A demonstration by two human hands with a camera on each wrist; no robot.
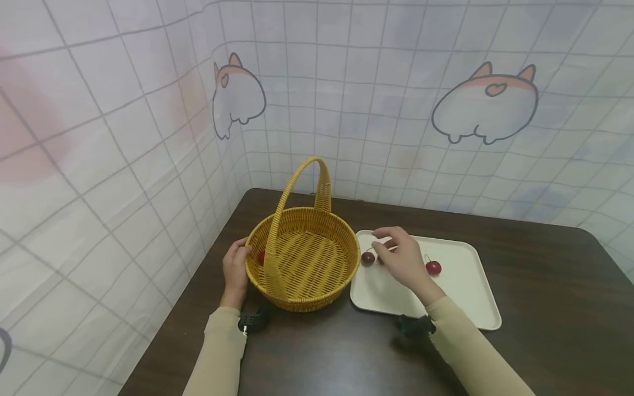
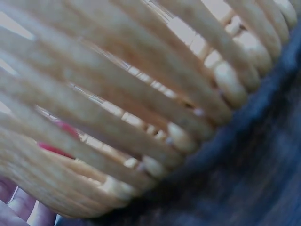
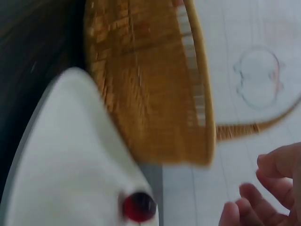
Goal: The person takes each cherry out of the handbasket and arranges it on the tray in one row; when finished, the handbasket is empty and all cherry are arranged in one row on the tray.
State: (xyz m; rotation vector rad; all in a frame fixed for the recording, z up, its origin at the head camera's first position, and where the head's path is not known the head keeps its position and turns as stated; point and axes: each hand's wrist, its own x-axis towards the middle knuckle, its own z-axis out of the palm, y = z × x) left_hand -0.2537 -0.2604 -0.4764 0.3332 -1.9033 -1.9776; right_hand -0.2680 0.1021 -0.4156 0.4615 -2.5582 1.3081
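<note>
A yellow woven basket (image 1: 309,304) with a tall arched handle stands on the table. My left hand (image 1: 235,267) grips its left rim; in the left wrist view its fingers (image 2: 28,207) show at the lower left against the weave. One red cherry (image 1: 261,257) lies inside, near that hand. Over the white tray (image 1: 460,297), my right hand (image 1: 403,261) hovers with thumb and fingers bent apart, nothing between them. A dark cherry (image 1: 367,258) is on the tray just left of the right hand, and another is partly hidden by its fingers. Farther right sits a red cherry with a stem (image 1: 433,268).
The dark brown table (image 1: 550,286) runs up to a grid-patterned cloth (image 1: 376,110) with cartoon animals, behind and on the left. The basket's handle (image 1: 292,187) arches high above its bowl. Basket and tray stand close side by side.
</note>
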